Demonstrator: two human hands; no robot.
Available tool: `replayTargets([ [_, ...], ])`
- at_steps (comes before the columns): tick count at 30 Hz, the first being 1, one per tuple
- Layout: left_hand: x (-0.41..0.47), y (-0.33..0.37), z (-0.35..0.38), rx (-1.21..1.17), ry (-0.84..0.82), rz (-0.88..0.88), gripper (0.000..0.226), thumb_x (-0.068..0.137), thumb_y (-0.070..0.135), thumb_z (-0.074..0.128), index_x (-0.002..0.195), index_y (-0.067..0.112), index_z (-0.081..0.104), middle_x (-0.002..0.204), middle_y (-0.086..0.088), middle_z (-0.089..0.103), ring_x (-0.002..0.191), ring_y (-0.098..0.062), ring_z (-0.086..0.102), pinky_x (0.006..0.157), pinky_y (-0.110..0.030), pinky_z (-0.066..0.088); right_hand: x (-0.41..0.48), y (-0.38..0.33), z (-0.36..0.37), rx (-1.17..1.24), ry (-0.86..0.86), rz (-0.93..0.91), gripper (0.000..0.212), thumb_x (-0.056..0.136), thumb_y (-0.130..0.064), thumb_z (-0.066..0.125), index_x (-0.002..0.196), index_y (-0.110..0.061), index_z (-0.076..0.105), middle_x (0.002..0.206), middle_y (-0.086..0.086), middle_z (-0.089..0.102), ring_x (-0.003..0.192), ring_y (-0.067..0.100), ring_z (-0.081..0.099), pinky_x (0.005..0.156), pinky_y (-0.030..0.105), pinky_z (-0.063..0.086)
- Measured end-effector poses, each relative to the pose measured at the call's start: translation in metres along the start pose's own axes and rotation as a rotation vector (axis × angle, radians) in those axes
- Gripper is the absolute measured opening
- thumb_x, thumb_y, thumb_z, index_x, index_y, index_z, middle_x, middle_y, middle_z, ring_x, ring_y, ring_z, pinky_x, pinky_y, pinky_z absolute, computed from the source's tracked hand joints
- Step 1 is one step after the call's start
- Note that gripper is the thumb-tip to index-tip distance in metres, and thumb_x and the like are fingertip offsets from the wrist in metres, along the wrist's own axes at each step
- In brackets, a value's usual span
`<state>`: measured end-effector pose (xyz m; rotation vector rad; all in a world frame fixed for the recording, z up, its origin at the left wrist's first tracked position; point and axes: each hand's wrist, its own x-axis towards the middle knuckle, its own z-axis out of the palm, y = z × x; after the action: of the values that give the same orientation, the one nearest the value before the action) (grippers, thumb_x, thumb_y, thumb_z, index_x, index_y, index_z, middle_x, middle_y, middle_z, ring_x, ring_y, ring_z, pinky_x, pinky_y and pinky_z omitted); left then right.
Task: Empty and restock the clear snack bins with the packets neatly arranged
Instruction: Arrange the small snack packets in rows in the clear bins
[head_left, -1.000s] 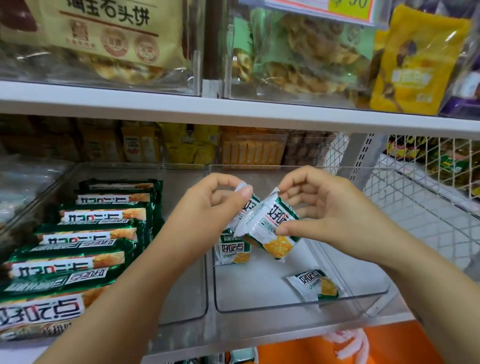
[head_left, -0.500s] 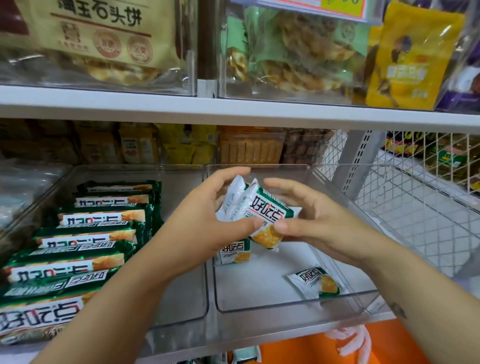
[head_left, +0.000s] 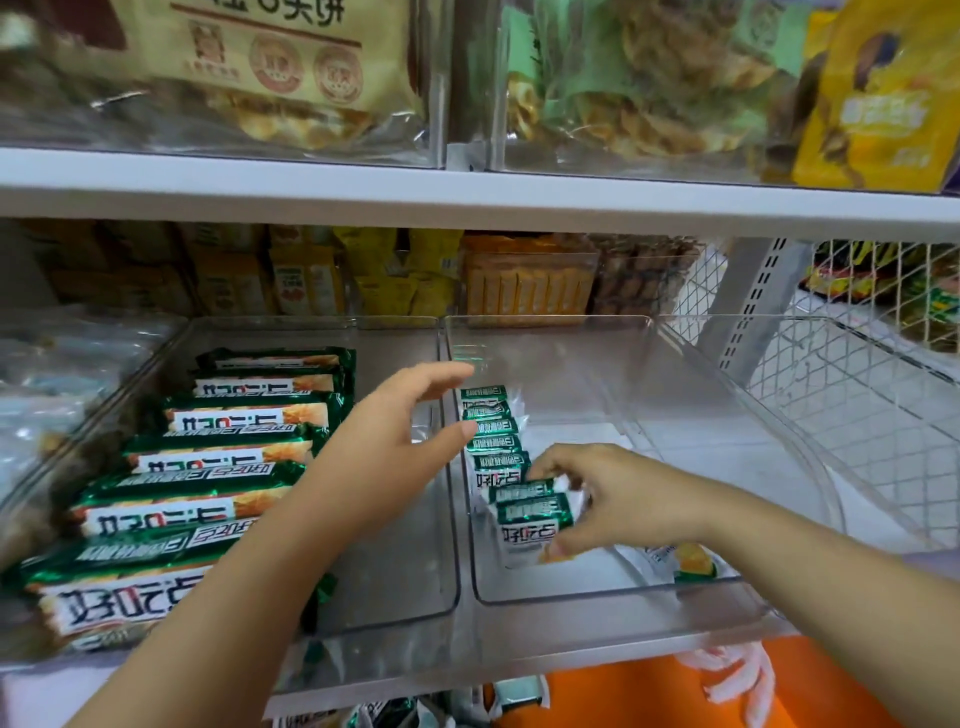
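Right hand (head_left: 613, 501) fingers clamped on the front packet (head_left: 527, 525) at the row's six o'clock end in the right clear bin (head_left: 685, 415), left hand (head_left: 410, 415) hovering with fingers spread, and I'd pinch these light, crinkly, slippery packets by their edges.

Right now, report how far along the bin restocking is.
Done: long green packets line the left bin; small packets stand in a row along the right bin's left wall. In hand: the right hand pinches the row's front packets; the left hand hovers open. Left: one loose packet lies flat near the front.
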<state>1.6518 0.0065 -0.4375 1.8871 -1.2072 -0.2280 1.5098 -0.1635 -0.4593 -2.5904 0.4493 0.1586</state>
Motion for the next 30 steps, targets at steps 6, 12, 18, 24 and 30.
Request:
replayTargets([
  [6, 0.001, -0.002, 0.002, 0.060, -0.020, 0.038, 0.041, 0.092, 0.027, 0.060, 0.125, 0.045, 0.045, 0.120, 0.029, 0.044, 0.113, 0.012, 0.038, 0.099, -0.012, 0.030, 0.013, -0.005, 0.017, -0.363, 0.239, 0.178, 0.066, 0.064, -0.055, 0.079, 0.111, -0.027, 0.043, 0.112, -0.008, 0.048, 0.098, 0.015, 0.053, 0.070, 0.030, 0.041],
  [12, 0.004, -0.012, 0.004, 0.025, -0.018, 0.040, 0.039, 0.091, 0.028, 0.061, 0.117, 0.052, 0.045, 0.112, 0.028, 0.056, 0.104, -0.006, 0.060, 0.080, -0.010, 0.044, 0.024, -0.004, 0.028, 0.050, 0.161, 0.192, 0.059, 0.065, -0.033, 0.085, 0.101, -0.017, 0.041, 0.090, -0.004, 0.058, 0.076, 0.012, 0.054, 0.067, 0.029, 0.045],
  [18, 0.004, -0.015, 0.004, 0.016, -0.010, 0.048, 0.036, 0.090, 0.029, 0.061, 0.115, 0.051, 0.048, 0.108, 0.030, 0.057, 0.096, -0.001, 0.060, 0.080, -0.012, 0.046, 0.009, 0.005, -0.004, 0.006, 0.136, 0.223, 0.064, 0.073, -0.049, 0.076, 0.118, -0.024, 0.038, 0.105, 0.002, 0.064, 0.092, 0.018, 0.061, 0.083, 0.035, 0.049],
  [24, 0.005, -0.014, 0.004, 0.010, -0.015, 0.054, 0.037, 0.090, 0.028, 0.061, 0.109, 0.056, 0.046, 0.105, 0.032, 0.056, 0.096, -0.005, 0.061, 0.078, -0.014, 0.046, -0.015, 0.041, -0.028, -0.282, -0.421, 0.415, 0.067, 0.084, -0.015, 0.066, 0.141, -0.026, 0.033, 0.137, 0.004, 0.047, 0.099, 0.025, 0.063, 0.080, 0.033, 0.054],
  [30, 0.004, -0.015, 0.004, -0.014, -0.031, 0.037, 0.035, 0.091, 0.030, 0.061, 0.113, 0.054, 0.047, 0.105, 0.032, 0.056, 0.096, -0.019, 0.064, 0.066, -0.006, 0.043, -0.017, 0.039, -0.019, -0.360, -0.409, 0.252, 0.027, 0.075, -0.025, 0.077, 0.087, -0.031, 0.054, 0.090, -0.012, 0.058, 0.072, 0.005, 0.051, 0.063, 0.020, 0.041],
])
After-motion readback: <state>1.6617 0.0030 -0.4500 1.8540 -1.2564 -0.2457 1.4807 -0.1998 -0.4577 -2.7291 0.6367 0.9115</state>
